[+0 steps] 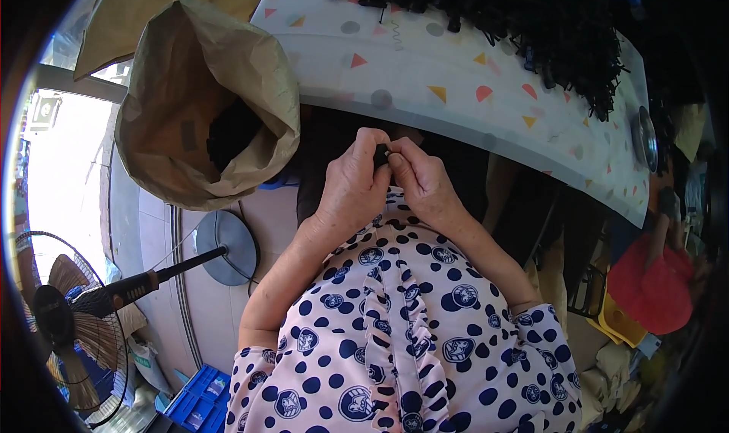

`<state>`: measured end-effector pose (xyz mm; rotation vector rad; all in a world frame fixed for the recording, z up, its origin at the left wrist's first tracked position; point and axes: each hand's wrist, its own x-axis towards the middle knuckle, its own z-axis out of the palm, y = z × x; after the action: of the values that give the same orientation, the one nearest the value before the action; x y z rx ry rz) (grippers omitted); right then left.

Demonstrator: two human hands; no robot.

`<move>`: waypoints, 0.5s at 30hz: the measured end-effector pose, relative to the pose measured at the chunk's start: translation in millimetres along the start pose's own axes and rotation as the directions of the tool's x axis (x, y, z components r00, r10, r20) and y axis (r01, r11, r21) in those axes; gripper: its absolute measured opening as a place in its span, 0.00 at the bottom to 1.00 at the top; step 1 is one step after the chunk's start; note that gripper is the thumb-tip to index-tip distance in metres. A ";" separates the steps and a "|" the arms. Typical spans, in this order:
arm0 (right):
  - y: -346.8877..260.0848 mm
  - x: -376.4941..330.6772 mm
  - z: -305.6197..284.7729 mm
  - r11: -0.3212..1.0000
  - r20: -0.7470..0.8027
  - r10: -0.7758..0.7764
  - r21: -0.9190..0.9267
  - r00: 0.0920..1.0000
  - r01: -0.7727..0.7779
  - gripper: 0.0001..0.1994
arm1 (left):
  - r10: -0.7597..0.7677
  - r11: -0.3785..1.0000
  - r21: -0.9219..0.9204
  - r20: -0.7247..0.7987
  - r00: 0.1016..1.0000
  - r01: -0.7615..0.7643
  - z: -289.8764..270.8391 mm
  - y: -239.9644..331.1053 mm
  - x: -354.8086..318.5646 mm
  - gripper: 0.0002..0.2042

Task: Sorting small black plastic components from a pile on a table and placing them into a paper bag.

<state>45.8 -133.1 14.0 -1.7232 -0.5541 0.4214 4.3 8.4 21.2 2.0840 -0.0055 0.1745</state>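
Close together in front of my chest, my left hand (355, 176) and my right hand (422, 176) both pinch one small black part (381, 156). Most of that part is covered by my fingers, so its exact kind is hidden; a small pale spot shows beside it at my right fingertips. A large brown paper bag (266, 76) stands with its mouth wide to the left of my hands, with dark pieces (231, 135) inside. On the table beyond lies a big heap of small black parts (524, 23), some with thin black ends sticking out.
The table (425, 68) has a white cover with coloured shapes. A metal dish (645, 138) sits at its right edge. Left of me are a standing fan (68, 319), its round base (228, 243) and a blue crate (197, 402). Another person in red (653, 281) is at the right.
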 end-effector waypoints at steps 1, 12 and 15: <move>3.2 1.2 1.5 1.000 -0.003 -0.001 0.000 1.000 0.001 0.09 | 0.002 1.000 0.026 -0.013 1.000 -0.002 1.0 0.0 0.9 0.15; 0.0 8.1 1.9 0.935 -0.078 0.037 0.353 0.996 -0.007 0.09 | -0.213 0.518 -0.844 0.033 0.977 0.142 -16.2 -0.5 4.6 0.10; 1.1 2.0 0.0 0.848 -0.004 0.098 0.524 0.995 -0.082 0.08 | -0.184 0.101 -0.971 0.194 0.964 0.215 -25.1 -0.4 1.3 0.11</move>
<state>47.6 -132.2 12.9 -1.2249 -0.2953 0.5551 2.5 30.4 33.2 0.6341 0.1238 -0.0516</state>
